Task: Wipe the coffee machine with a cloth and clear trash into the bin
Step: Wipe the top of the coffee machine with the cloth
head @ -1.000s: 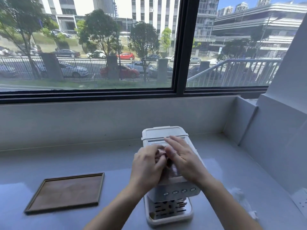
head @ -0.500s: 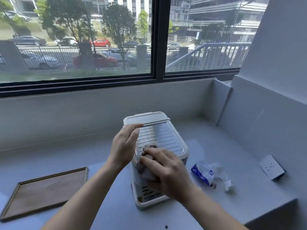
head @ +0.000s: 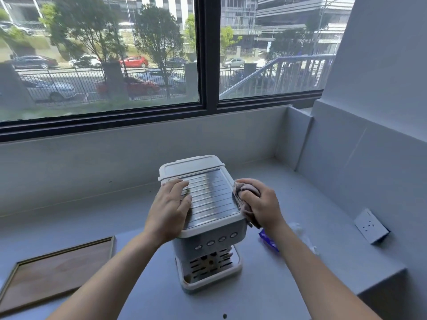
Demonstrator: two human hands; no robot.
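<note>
Pressing a bunched pinkish-grey cloth [head: 245, 199] against the boxy white coffee machine's [head: 208, 218] right side, the right hand [head: 261, 204] grips it closed; the left hand [head: 171, 204] lies flat, fingers spread, on its ribbed top.

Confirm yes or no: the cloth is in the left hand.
No, the right hand grips the cloth; the left hand rests bare on the coffee machine.

wrapper [head: 269, 241] behind forearm, tray [head: 55, 273] cropped

Both forearms are bare to the frame edge, no sleeves showing; left hand [head: 169, 206] and right hand [head: 262, 204] ungloved.
</note>
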